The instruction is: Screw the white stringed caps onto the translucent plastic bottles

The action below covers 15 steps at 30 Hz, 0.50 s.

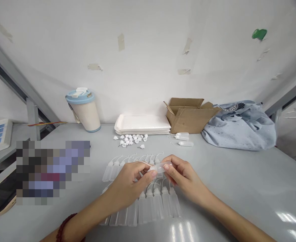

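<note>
Between my hands a small translucent squeeze bottle (163, 166) lies almost level, its neck end to the left. My right hand (182, 171) pinches its body between thumb and fingers. At the other end, the thumb and fingers of my left hand (135, 176) close around the white cap (153, 168) at the bottle's neck. Below my hands a row of similar bottles (158, 203) lies flat on the table, thin tails looping from their tops. Another row (112, 168) lies behind, partly covered by my left hand. Small white caps (130, 138) are heaped farther back.
Two more bottles (185, 143) lie near an open cardboard box (192, 117). White padded envelopes (143, 123) are stacked against the wall, right of a tumbler (86, 111). Grey-blue cloth (241, 127) is bundled at the back right. A phone-like device (1, 195) rests at the left edge.
</note>
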{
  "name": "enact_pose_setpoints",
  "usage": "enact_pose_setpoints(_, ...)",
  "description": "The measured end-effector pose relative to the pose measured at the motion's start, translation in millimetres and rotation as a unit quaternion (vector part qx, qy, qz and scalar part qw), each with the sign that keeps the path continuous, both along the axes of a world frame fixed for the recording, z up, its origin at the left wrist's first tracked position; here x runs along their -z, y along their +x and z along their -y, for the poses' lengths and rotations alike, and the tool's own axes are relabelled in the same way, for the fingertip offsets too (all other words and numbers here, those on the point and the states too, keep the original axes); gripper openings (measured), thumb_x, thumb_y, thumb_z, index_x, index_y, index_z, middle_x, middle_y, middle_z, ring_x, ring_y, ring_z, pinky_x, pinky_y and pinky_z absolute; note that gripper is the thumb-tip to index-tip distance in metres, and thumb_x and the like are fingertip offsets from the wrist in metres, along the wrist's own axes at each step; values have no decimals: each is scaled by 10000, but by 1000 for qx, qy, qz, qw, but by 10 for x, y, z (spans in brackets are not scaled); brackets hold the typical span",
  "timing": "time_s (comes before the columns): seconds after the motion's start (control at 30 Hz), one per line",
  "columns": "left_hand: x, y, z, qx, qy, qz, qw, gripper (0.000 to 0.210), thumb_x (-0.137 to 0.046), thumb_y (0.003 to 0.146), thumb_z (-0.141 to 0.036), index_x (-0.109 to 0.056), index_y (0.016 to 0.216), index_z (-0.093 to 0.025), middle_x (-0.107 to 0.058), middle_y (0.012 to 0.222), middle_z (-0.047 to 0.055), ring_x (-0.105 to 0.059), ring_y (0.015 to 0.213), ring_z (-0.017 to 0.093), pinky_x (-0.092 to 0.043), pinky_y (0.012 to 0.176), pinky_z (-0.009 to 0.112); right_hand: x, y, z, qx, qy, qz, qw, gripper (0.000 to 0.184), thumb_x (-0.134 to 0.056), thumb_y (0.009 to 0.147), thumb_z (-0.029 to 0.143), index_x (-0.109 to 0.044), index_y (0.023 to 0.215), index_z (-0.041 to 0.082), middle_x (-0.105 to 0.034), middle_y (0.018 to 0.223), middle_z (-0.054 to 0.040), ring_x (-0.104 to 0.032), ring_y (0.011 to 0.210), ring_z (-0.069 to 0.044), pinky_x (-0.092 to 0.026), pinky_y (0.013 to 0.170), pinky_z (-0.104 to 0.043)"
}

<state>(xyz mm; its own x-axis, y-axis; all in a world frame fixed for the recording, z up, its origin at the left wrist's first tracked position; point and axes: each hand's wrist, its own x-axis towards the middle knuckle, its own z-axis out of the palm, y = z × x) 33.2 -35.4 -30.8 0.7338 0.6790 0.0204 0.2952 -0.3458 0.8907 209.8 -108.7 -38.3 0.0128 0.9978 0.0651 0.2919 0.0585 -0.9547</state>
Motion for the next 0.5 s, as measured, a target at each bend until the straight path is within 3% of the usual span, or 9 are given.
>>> enact_pose_setpoints(0.13, -47, -23, -48, 42, -155, 22, 987, 365, -464, 873, -425, -561, 650, -153, -528, 590, -17, -491, 529, 100, -393, 500, 207, 40, 25, 14, -16, 161, 161, 974, 183, -446, 920, 298, -553, 1009, 180, -567, 798, -38, -517, 663, -138, -423, 588, -252)
enact_pose_setpoints(0.23, -51, -27, -53, 65, -185, 27, 980, 395, -454, 876, -416, -528, 592, -150, -508, 558, -17, -475, 496, 95, -394, 495, 213, 63, 30, 29, -36, 237, 223, 945, 189, -406, 934, 237, -538, 1055, 176, -547, 791, -47, -513, 676, -152, -428, 599, -262)
enact_pose_setpoints(0.3, -34, -24, -38, 69, -130, 17, 989, 392, -434, 890, -388, -515, 584, -156, -492, 565, -17, -472, 511, 98, -389, 505, 216, 62, 24, 33, -36, 226, 223, 948, 187, -383, 941, 228, -542, 1022, 172, -536, 745, -35, -499, 642, -148, -414, 580, -256)
enact_pose_setpoints(0.37, 2, -13, -21, 59, -14, 13, 998, 384, -425, 900, -338, -471, 560, -164, -452, 560, -22, -452, 537, 105, -374, 531, 225, 51, 17, 26, -32, 193, 211, 958, 192, -378, 942, 237, -557, 968, 170, -546, 726, -28, -497, 629, -144, -403, 580, -255)
enact_pose_setpoints(0.43, 41, 1, -11, 50, 106, 22, 993, 382, -430, 898, -281, -412, 532, -171, -400, 544, -26, -418, 553, 112, -359, 560, 236, 34, 14, 12, -29, 149, 193, 969, 225, -369, 947, 253, -574, 903, 170, -559, 706, -18, -496, 615, -137, -393, 583, -252)
enact_pose_setpoints(0.5, 59, 14, -12, 43, 172, 32, 984, 372, -438, 890, -248, -403, 527, -173, -383, 531, -27, -401, 556, 117, -357, 576, 240, 17, 15, -3, -28, 107, 173, 979, 279, -356, 953, 279, -587, 840, 171, -559, 676, -7, -484, 592, -128, -382, 571, -245)
